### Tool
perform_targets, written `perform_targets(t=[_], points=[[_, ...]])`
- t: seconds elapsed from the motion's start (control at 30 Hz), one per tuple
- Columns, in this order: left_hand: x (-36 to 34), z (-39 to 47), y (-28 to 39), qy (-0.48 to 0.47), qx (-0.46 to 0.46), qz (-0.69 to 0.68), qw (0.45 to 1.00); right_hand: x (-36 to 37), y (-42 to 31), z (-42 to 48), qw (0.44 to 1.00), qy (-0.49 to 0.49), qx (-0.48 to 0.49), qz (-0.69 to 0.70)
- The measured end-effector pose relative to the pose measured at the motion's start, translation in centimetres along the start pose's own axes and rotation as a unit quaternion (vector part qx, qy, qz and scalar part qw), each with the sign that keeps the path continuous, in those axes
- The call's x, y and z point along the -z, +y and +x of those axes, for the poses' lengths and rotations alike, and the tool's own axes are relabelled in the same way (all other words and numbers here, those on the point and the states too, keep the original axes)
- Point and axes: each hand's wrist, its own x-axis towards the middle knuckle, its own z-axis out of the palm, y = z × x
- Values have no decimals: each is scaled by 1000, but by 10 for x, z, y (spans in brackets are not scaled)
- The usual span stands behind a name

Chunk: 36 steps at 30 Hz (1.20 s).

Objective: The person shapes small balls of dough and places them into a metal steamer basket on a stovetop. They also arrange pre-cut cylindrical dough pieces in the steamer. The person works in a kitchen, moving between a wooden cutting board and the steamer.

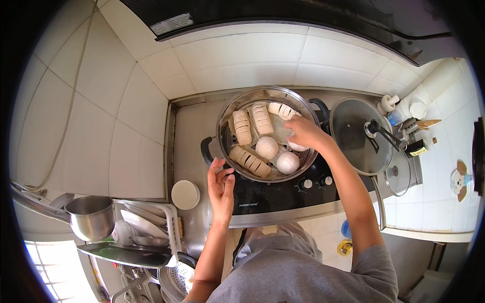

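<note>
A round metal steamer pot point(224, 149) stands on the black gas hob point(280, 200). On the pale liner point(279, 133) inside it lie several slit dough rolls point(262, 118) and smooth round dough buns point(266, 147). My right hand point(306, 132) reaches into the right side of the steamer, fingertips at the end of the upper-right slit roll point(281, 110). Just under that palm shows a partly covered round bun point(297, 146); whether my fingers grip anything is hidden. My left hand point(221, 189), fingers apart and empty, hovers by the pot's left black handle point(206, 150).
A glass-lidded pan point(360, 140) sits to the right, its handle jutting frontward. Beyond it are a mortar point(388, 102) and a dark bottle point(418, 147). At left are a white round lid point(185, 194), a dish rack point(172, 227) and a steel saucepan point(90, 217). A range hood point(303, 15) overhangs.
</note>
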Motion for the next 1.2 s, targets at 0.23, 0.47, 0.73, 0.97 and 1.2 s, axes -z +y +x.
perform_targets(t=[0.23,0.47,0.73,0.97,1.2], points=[[5,-2,4,12,-7,4,1000,-47,-14,78,976,20,-148,156],[16,-3,6,37,-12,17,999,-59,-8,96,914,5,-255,316],[14,0,1,32,-17,16,999,-36,-3,80,971,16,-167,171],[18,0,3,38,-5,23,999,16,11,13,977,51,-106,178],[3,5,3,13,7,24,1000,5,2,-23,999,-47,1,-10]])
